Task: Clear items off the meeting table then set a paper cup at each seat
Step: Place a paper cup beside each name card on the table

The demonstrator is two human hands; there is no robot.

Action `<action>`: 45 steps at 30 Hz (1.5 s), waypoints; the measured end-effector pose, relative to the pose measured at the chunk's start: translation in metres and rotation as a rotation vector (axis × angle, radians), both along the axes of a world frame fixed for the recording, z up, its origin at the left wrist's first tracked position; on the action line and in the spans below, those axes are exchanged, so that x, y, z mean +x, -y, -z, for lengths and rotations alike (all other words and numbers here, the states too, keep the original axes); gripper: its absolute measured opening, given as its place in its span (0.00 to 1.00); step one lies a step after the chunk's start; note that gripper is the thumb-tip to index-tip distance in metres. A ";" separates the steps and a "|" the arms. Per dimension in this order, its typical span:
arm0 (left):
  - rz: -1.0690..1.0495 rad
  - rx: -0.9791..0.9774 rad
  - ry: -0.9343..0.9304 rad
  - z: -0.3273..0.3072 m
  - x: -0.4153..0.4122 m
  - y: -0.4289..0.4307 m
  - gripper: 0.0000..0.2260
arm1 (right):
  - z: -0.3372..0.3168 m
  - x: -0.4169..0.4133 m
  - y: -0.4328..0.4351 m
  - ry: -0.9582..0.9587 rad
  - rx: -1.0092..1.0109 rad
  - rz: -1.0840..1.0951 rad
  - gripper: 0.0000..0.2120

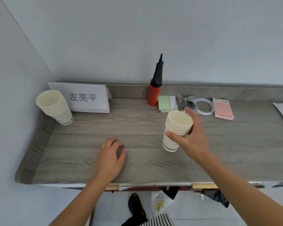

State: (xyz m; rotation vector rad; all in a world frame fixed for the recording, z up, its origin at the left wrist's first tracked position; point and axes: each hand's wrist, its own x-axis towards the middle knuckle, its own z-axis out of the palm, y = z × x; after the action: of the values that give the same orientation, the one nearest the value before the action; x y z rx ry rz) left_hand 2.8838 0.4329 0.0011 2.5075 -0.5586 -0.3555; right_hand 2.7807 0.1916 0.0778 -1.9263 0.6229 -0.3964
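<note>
Left hand sits nearest me, loosely curled and empty on the worktop, while the right hand grips a tilted paper cup stack mid-worktop near its rims; I fear the bottom cup slipping off, or an elbow-swing clipping the red hand pump.

Both forearms are bare all the way to where they leave the view, and the left hand and right hand are uncovered too, with short, pale-tipped nails showing on the fingers of the left. Lower down there is a glossy black pointed shoe at the end of a black trouser leg or sock, I can't tell which. Just beside it a strip of black-and-white striped fabric looks like part of the person's clothing, though too little shows to name the garment.
</note>
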 end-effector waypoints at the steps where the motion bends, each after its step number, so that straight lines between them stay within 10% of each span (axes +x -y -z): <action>1: 0.021 -0.047 -0.054 -0.008 -0.012 0.004 0.14 | -0.001 -0.021 0.005 0.007 0.002 0.028 0.44; 16: 0.635 -0.111 -0.613 -0.066 -0.241 0.101 0.08 | 0.005 -0.368 0.008 0.005 0.072 0.668 0.44; 36: 1.589 0.293 -0.654 -0.058 -0.494 0.405 0.04 | 0.020 -0.614 0.007 0.102 0.192 1.765 0.33; 45: 1.998 0.392 -0.618 -0.067 -0.700 0.417 0.17 | 0.023 -0.725 -0.066 0.146 0.184 2.214 0.32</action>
State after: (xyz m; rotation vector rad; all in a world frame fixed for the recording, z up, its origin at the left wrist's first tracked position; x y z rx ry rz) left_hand 2.1836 0.0162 0.0679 0.9622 -2.5563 -1.8339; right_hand 2.0556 0.2572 0.0543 -0.2148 2.3249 -1.6020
